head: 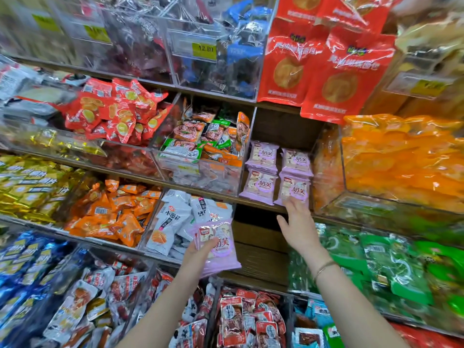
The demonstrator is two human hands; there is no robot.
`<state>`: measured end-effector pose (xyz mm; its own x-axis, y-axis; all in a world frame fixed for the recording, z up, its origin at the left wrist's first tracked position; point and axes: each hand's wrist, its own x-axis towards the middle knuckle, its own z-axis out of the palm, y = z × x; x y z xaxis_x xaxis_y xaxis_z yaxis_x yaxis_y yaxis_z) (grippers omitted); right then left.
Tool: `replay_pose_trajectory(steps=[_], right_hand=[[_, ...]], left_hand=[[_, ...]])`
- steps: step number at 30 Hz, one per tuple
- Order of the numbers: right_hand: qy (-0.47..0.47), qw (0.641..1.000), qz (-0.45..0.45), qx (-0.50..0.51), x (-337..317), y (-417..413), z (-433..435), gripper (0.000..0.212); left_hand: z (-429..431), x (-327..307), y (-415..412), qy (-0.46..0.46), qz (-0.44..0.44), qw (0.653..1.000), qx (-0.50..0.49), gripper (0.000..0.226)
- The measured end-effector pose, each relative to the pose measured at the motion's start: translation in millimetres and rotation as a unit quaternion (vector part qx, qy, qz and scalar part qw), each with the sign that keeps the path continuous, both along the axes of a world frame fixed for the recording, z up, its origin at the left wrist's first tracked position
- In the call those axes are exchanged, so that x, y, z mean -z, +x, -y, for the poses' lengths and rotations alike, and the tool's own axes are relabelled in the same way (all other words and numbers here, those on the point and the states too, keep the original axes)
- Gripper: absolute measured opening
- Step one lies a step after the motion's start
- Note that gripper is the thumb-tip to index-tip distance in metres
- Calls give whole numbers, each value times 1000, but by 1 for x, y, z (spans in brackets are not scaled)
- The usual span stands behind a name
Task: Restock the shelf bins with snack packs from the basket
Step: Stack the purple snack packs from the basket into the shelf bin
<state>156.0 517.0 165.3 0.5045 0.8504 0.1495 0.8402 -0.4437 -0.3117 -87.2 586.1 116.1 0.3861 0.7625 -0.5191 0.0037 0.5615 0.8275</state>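
Note:
Purple snack packs (276, 172) lie in small stacks, two rows of two, on a wooden shelf slot at the centre. My right hand (298, 227) reaches up with straight fingers touching the front right purple pack (295, 189). My left hand (200, 252) sits lower and to the left, gripping a small stack of the same purple packs (221, 247) in front of the bin below. The basket is out of view.
Clear acrylic bins crowd the shelves: red packs (115, 111) upper left, mixed orange-green packs (206, 139) beside the purple ones, orange packs (401, 156) at right, green packs (391, 267) lower right, white packs (175, 222) by my left hand. Large red bags (326, 61) hang above.

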Motion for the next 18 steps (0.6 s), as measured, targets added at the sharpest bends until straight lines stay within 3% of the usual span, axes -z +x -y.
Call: replay_pose_trajectory(steps=[6, 9, 12, 18], right_hand=[[-3, 1000, -2, -12, -6, 6, 5, 55], [17, 997, 50, -57, -1, -14, 7, 56], [-23, 989, 82, -119, 9, -33, -2, 59], [-61, 987, 82, -124, 13, -29, -23, 58]], left_hand=[[-2, 6, 0, 0, -6, 1000, -7, 84], [-4, 7, 1, 1, -5, 1000, -16, 84], [-5, 9, 1, 4, -9, 1000, -13, 85], [-6, 10, 1, 4, -4, 1000, -7, 80]])
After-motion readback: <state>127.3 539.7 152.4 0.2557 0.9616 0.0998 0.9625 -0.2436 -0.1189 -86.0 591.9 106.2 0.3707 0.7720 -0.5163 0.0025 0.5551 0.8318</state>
